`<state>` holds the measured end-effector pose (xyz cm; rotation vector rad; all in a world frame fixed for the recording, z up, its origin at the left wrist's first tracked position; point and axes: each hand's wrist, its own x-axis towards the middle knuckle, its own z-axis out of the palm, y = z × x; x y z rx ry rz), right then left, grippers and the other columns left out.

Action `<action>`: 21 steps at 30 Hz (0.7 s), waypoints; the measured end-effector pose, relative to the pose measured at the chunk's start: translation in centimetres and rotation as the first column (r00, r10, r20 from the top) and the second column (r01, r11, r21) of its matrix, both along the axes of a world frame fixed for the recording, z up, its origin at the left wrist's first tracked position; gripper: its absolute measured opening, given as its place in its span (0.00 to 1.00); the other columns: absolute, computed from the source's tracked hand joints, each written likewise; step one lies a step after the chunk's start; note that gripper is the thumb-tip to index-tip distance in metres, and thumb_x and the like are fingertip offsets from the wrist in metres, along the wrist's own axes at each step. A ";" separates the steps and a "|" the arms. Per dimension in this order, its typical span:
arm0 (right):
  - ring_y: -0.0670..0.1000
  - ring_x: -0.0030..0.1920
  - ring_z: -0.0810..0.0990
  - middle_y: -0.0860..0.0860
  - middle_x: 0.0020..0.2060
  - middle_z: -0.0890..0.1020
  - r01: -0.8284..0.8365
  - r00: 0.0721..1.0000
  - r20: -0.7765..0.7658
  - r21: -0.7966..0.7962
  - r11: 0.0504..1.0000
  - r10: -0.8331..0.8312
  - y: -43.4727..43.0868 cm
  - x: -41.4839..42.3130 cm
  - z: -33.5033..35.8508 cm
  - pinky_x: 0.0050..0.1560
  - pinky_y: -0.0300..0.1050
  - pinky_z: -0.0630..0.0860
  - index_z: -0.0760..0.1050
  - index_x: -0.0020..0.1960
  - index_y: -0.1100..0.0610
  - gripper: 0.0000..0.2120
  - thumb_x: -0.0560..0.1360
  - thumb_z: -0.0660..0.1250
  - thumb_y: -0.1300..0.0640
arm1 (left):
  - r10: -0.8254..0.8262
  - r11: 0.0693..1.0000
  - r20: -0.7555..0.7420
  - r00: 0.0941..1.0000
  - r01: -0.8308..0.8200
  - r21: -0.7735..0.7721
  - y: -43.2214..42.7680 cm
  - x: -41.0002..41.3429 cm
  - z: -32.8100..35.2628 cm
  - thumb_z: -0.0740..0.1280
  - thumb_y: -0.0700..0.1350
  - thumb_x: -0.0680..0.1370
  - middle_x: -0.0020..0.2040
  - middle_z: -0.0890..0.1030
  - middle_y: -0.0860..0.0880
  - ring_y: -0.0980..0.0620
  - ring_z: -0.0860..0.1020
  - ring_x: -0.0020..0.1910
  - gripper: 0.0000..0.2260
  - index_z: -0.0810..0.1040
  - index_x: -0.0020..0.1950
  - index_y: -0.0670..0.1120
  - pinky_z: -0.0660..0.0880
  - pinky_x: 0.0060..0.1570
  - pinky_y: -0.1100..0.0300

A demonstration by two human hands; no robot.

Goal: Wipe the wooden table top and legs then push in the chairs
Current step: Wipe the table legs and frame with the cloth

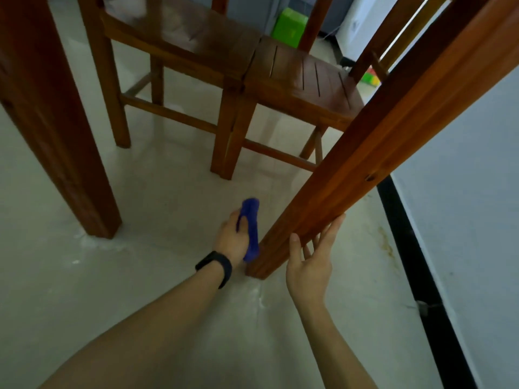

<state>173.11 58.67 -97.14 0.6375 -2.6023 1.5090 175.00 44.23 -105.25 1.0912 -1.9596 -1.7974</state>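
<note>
The person's left hand (232, 237) grips a blue cloth (250, 228), fingers curled round it, and holds it against the left face of the nearer table leg (365, 153), low down near its foot. A black wristband (215, 267) sits on that wrist. The right hand (309, 266) is open, its fingers straight and spread, the fingertips touching the right side of the same leg just above the foot. The leg stands on a pale tiled floor (126, 290). A second table leg (56, 130) stands well apart at the left. Beyond them two wooden chairs (303, 77) stand side by side, their seats touching or nearly so. A green box (289, 25) shows blurred behind the chairs. A black baseboard (415, 254) runs along the white wall (471, 192) on the right.
</note>
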 end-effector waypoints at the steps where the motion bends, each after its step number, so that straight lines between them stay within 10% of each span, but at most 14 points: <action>1: 0.32 0.68 0.62 0.21 0.67 0.52 0.010 1.000 0.007 -0.007 1.000 -0.010 0.0 0.1 -0.5 0.69 0.43 0.67 0.33 0.74 0.31 0.42 0.81 0.63 0.53 | 0.075 0.997 -0.077 0.994 -0.075 0.001 0.0 -0.9 1.4 0.52 0.55 0.84 0.59 0.78 0.50 0.51 0.78 0.51 0.16 0.67 0.71 0.57 0.73 0.47 0.56; 5: 0.20 0.59 0.63 0.20 0.64 0.55 0.035 0.999 -0.012 -0.025 0.999 -0.036 0.2 -0.1 -1.5 0.64 0.28 0.65 0.33 0.71 0.26 0.43 0.81 0.63 0.54 | 0.032 0.994 -0.184 0.982 -0.050 -0.093 3.7 -3.2 3.5 0.50 0.58 0.83 0.56 0.76 0.52 0.55 0.78 0.48 0.17 0.67 0.70 0.58 0.74 0.46 0.57; 10: 0.18 0.58 0.61 0.20 0.65 0.54 0.038 0.999 0.011 -0.002 0.999 -0.038 0.4 -0.5 -1.6 0.64 0.28 0.63 0.32 0.70 0.25 0.42 0.81 0.63 0.51 | -0.363 0.909 0.377 0.852 0.413 -0.059 2.3 0.0 -4.2 0.50 0.55 0.84 0.57 0.80 0.44 0.44 0.79 0.51 0.17 0.72 0.66 0.51 0.75 0.56 0.51; 12: 0.18 0.58 0.60 0.15 0.63 0.53 0.039 0.998 0.041 0.003 0.999 -0.039 0.5 -0.6 -1.8 0.65 0.31 0.63 0.33 0.72 0.27 0.41 0.81 0.62 0.50 | -0.330 0.933 0.480 0.813 0.359 0.033 -0.1 1.9 -6.2 0.52 0.57 0.84 0.59 0.80 0.42 0.42 0.79 0.54 0.19 0.72 0.68 0.49 0.75 0.56 0.52; 17: 0.17 0.55 0.60 0.11 0.59 0.52 0.079 0.995 0.063 0.024 0.997 -0.080 -0.3 -0.3 -2.3 0.63 0.30 0.62 0.32 0.74 0.31 0.42 0.81 0.62 0.54 | 0.103 0.991 0.105 0.989 -0.111 0.071 -1.4 -1.7 -3.1 0.53 0.63 0.81 0.60 0.76 0.51 0.46 0.78 0.54 0.23 0.64 0.73 0.55 0.76 0.58 0.46; 21: 0.25 0.57 0.63 0.19 0.61 0.53 0.069 0.996 0.059 0.023 0.997 -0.070 -0.4 -0.1 -2.5 0.65 0.34 0.62 0.31 0.74 0.32 0.44 0.80 0.63 0.54 | -0.070 0.997 0.015 0.997 0.070 0.039 3.9 -3.8 -4.3 0.50 0.72 0.76 0.59 0.79 0.51 0.52 0.80 0.51 0.26 0.69 0.68 0.62 0.78 0.55 0.52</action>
